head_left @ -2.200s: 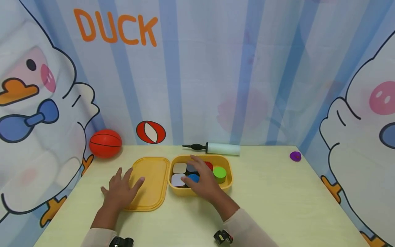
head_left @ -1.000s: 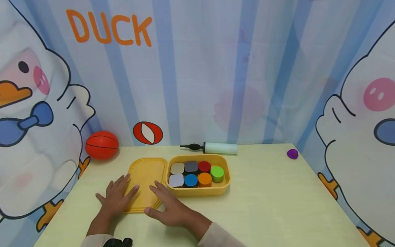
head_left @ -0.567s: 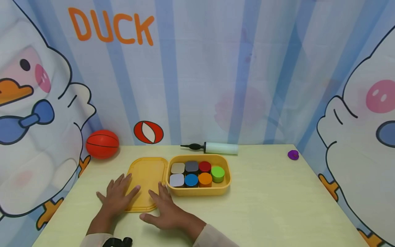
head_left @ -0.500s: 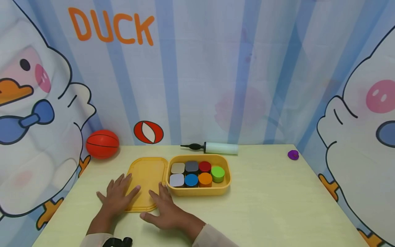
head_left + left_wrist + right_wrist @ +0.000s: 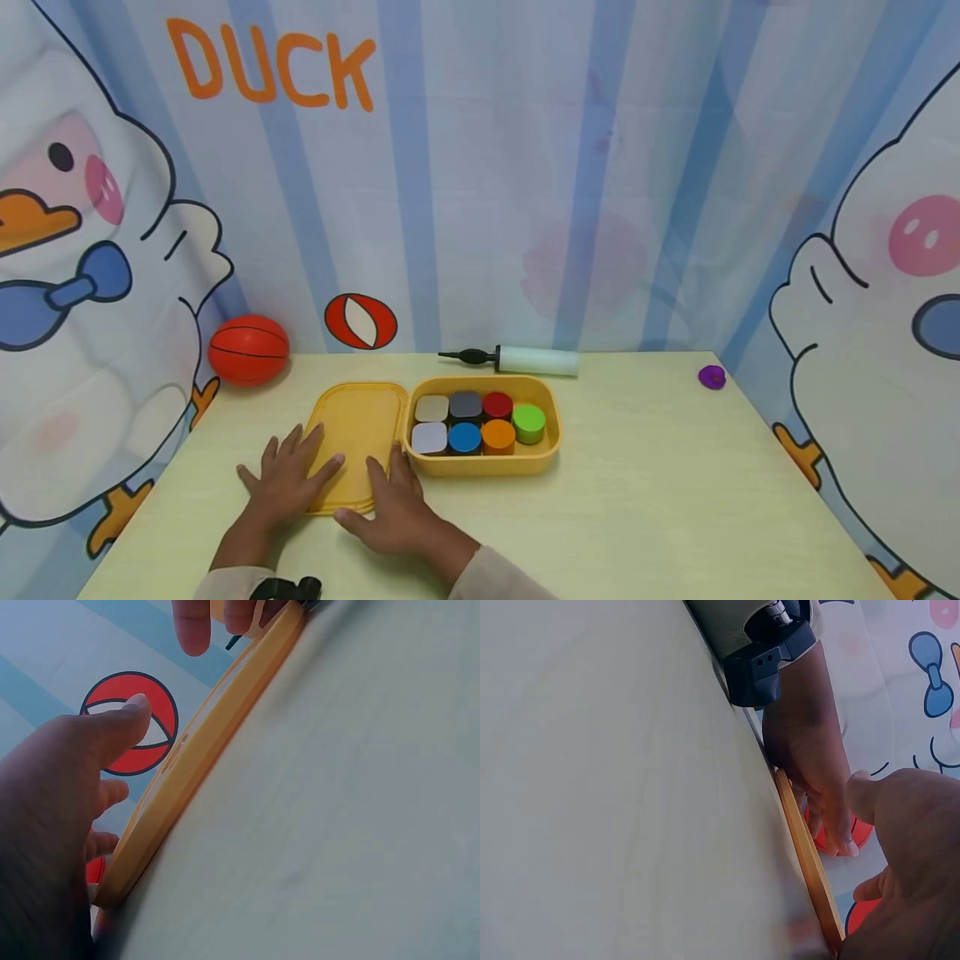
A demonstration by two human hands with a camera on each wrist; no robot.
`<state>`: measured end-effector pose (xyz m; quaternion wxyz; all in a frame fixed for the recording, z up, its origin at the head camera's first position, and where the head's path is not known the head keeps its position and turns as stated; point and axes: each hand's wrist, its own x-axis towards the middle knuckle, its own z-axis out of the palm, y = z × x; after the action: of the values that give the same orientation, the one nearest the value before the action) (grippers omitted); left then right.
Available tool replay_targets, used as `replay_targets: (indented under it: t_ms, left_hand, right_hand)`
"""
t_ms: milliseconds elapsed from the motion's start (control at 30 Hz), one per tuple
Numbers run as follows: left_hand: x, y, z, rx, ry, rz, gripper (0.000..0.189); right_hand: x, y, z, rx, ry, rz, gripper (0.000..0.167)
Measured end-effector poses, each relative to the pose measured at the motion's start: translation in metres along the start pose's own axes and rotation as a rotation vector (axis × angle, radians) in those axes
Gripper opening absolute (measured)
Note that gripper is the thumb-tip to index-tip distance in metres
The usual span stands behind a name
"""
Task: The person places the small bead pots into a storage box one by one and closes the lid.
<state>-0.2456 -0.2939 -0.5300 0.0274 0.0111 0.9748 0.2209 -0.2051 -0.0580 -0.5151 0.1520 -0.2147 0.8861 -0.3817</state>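
A yellow lid (image 5: 358, 433) lies flat on the table, left of a yellow box (image 5: 487, 467). My left hand (image 5: 283, 483) is at the lid's left edge, fingers spread. Near its lower right edge is my right hand (image 5: 402, 515), fingers extended, fingertips close to the gap between lid and box. In the left wrist view the lid's rim (image 5: 196, 761) runs past my left thumb. Whether either hand presses the lid is hard to tell. Several small pieces sit in the box, with tops in beige, lavender, grey, blue (image 5: 464, 437), red, orange (image 5: 498, 436) and green (image 5: 529, 422).
Behind the box lies a hand pump (image 5: 536, 360) with a black nozzle. A red basketball-patterned ball (image 5: 249, 350) sits at the back left. At the far right corner is a small purple item (image 5: 712, 377). A printed curtain (image 5: 480, 183) hangs behind the table (image 5: 652, 500).
My right hand has left the box, moved left and down to the lid, then shifted slightly further left. My left hand remains by the lid's left side.
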Motion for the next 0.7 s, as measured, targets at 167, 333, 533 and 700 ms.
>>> replay_targets:
  t_ms: [167, 333, 533, 700]
  left_hand:
    - [-0.0018, 0.0022, -0.0002, 0.015, -0.006, 0.001, 0.093]
    - [-0.0023, 0.0047, -0.0008, 0.016, -0.004, -0.003, 0.091]
    - [-0.0009, 0.0037, -0.0009, -0.013, 0.017, -0.016, 0.090]
    - [-0.0013, 0.0028, -0.0047, -0.161, 0.087, 0.002, 0.087]
  right_hand:
    - [0.0009, -0.0024, 0.0029, 0.010, 0.019, 0.020, 0.092]
    - [0.0018, -0.0029, 0.0026, 0.002, 0.001, 0.017, 0.094]
    - [0.0032, -0.0018, 0.0027, 0.012, -0.025, -0.029, 0.096]
    - [0.0026, -0.0005, 0.0011, 0.078, -0.015, -0.097, 0.094]
